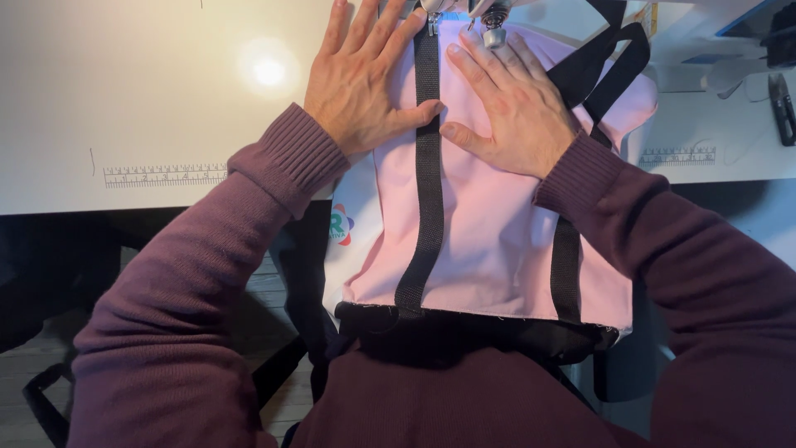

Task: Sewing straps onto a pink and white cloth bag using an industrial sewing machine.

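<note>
A pink fabric bag panel with black webbing straps lies across the white table edge and hangs toward my lap. My left hand presses flat on the fabric left of the centre strap, fingers spread, thumb touching the strap. On the right of that strap, my right hand lies flat with its fingertips close to the sewing machine's presser foot. Neither hand grips anything. The strap runs up under the machine's needle area at the top edge.
The white sewing table carries printed ruler marks on the left and another ruler strip on the right. Loose black strap loops lie at the upper right. A dark tool rests at the far right. A small coloured logo patch shows on the fabric's left edge.
</note>
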